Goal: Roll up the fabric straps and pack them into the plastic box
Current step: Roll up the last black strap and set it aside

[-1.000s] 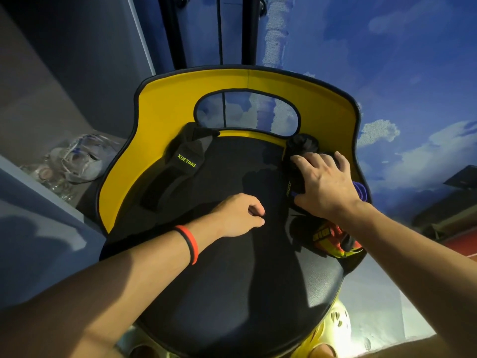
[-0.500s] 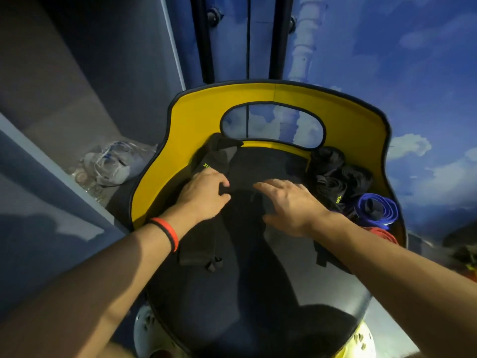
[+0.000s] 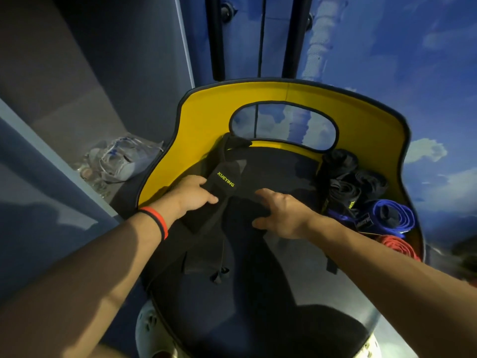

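My left hand (image 3: pixel 189 195) lies on the black strap (image 3: pixel 224 182) just left of its green "XUEYING" label. The fingers are fairly straight and pressing down rather than wrapped round it, as far as I can see. My right hand (image 3: pixel 282 215) sits just right of the strap with its fingers bent down onto dark fabric and the thumb stuck out toward me. With black cloth on a black seat, I cannot tell whether it has hold of anything. There is a red and black wristband (image 3: pixel 157 223) on my left wrist.

The strap runs unrolled from the upper centre of the frame, below the cut-out in the yellow backrest (image 3: pixel 206 120), down between my hands. Its loose tail ends on the chair seat (image 3: pixel 258 293).

At the right edge of the seat, against the backrest, several straps are already rolled. There is a cluster of black rolls (image 3: pixel 346 182), with a blue roll (image 3: pixel 395 215) below them and a red roll (image 3: pixel 395 248) lower still.

I judge the rolling to be well along, with this one strap still flat and not yet started. I see no plastic box in the frame, so the packing appears to be still ahead.

In the left of the frame a crumpled clear bag (image 3: pixel 124 161) lies on a grey shelf.
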Tool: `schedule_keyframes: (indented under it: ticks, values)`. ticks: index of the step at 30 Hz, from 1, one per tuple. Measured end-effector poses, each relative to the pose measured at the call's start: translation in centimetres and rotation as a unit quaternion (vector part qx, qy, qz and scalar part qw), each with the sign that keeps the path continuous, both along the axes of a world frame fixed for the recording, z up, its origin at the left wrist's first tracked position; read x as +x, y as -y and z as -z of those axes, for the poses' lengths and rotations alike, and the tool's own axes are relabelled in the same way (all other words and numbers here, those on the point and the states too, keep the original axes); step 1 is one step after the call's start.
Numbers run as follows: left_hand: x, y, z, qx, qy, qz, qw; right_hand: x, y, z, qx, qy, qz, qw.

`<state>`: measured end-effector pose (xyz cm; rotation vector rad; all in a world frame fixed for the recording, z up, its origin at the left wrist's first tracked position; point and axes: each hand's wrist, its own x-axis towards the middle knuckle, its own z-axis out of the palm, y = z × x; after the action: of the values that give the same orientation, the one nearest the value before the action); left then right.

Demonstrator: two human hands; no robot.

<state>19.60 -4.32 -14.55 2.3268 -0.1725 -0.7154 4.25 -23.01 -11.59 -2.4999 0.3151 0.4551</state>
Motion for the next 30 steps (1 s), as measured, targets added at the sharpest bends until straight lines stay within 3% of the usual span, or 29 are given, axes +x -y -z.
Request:
schedule_keyframes:
  ticks: [5,8,12,17,21,25,30]
  values:
    - [-0.9,1.5,-2.7,-0.140,-0.133,0.056,0.979,0.0,0.4,-0.2,0.151,-0.013,0.136,0.979]
    - [-1.2,2.1,-3.6,-0.219,-0.185,0.063,0.956,-0.3,0.0,-0.7,0.291,-0.021,0.197,0.936]
    - [-1.5,3.2,-4.1,-0.336,-0.179,0.003,0.925,-1.6,-0.2,-2.0,0.443,-0.021,0.195,0.875]
    - [-2.2,5.0,-5.0,-0.445,-0.182,-0.090,0.872,-3.2,-0.3,-1.2,0.455,-0.028,0.177,0.872]
    - [-3.0,6.5,-5.4,-0.447,-0.169,-0.058,0.876,-4.7,0.5,-0.9,0.503,-0.094,0.174,0.841]
    - [-3.5,8.5,-3.2,-0.417,-0.152,-0.010,0.896,-6.1,2.1,-1.0,0.450,-0.148,0.219,0.853]
    - [-5.0,9.7,1.1,-0.162,-0.059,0.087,0.981,-7.1,2.5,-0.4,0.233,-0.228,0.204,0.923]
